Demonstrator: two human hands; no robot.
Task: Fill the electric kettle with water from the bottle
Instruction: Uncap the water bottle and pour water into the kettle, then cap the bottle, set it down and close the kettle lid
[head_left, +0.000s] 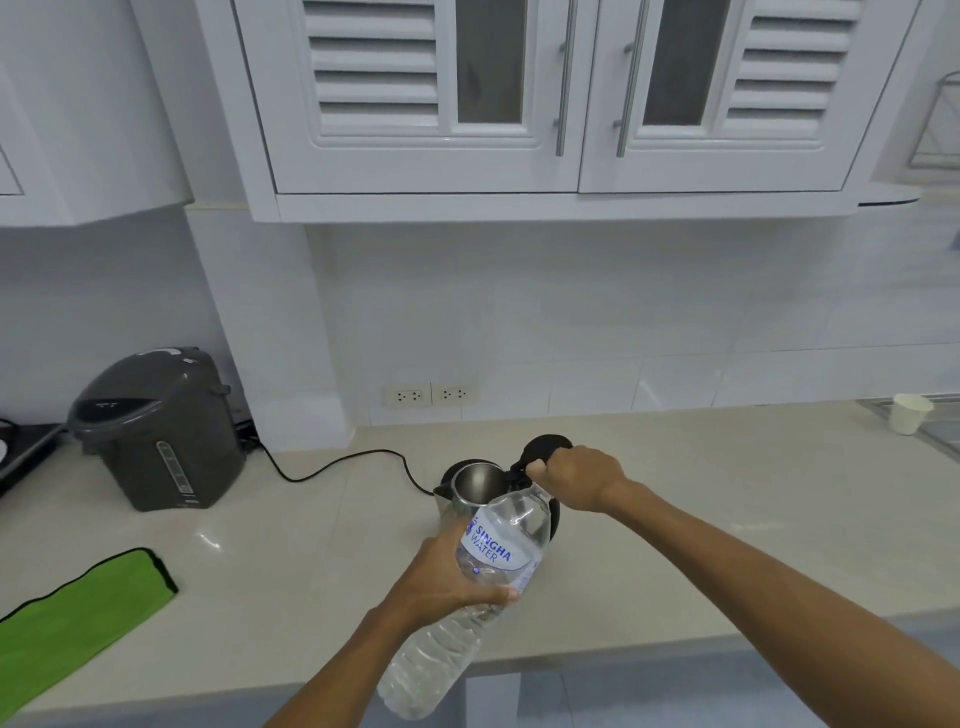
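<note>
Green cloth (78, 608) lies far left of the kettle (470, 491), at the counter's (701, 519) front edge. Behind it, still well left of the kettle, stands a dark grey water dispenser (156, 431) by the wall. A black cord (343, 462) runs along the counter from that side to the kettle's base.

My left hand (447, 582) is just in front of the kettle, fingers wrapped tight around the middle of the bottle (467, 597), thumb across its lower side. It is clear ribbed plastic with a white and blue "Singha Water" label, tilted so its neck end points up at the kettle's open mouth while its base hangs toward me past the counter edge. I cannot tell whether water is running.

Steel shows on the kettle's body and inside wall; its lid (545, 447) is black and stands flipped up behind. My right hand (576, 478) sits just right of the mouth, fingers closed in a fist on the black handle by the lid hinge.

Far right of the kettle, a white cup (909, 420) stands near the wall.
</note>
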